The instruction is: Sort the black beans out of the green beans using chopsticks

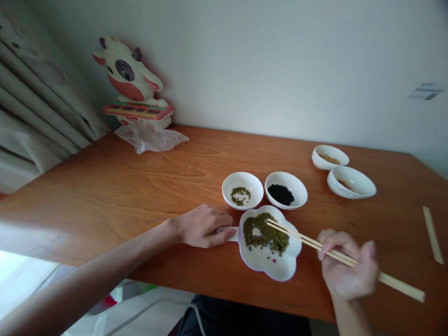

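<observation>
My left hand (206,226) is closed around the short handle of a white flower-shaped dish (259,265). Green mung beans (261,231) lie in that dish, with a few dark beans among them. A pair of wooden chopsticks (315,243) is gripped in my right hand (348,268), and their tips reach over the mung beans. Whether a bean is between the tips is too small to tell. Just behind the dish stand a white bowl (227,186) with a few green beans and another white bowl (297,184) holding black beans (281,194).
Two more bowls stand at the back right, one with yellowish contents (329,158), the other with reddish contents (345,184). A cow-shaped toy keyboard (138,109) and clear plastic bag (152,140) sit back left. A pale strip (433,235) lies far right.
</observation>
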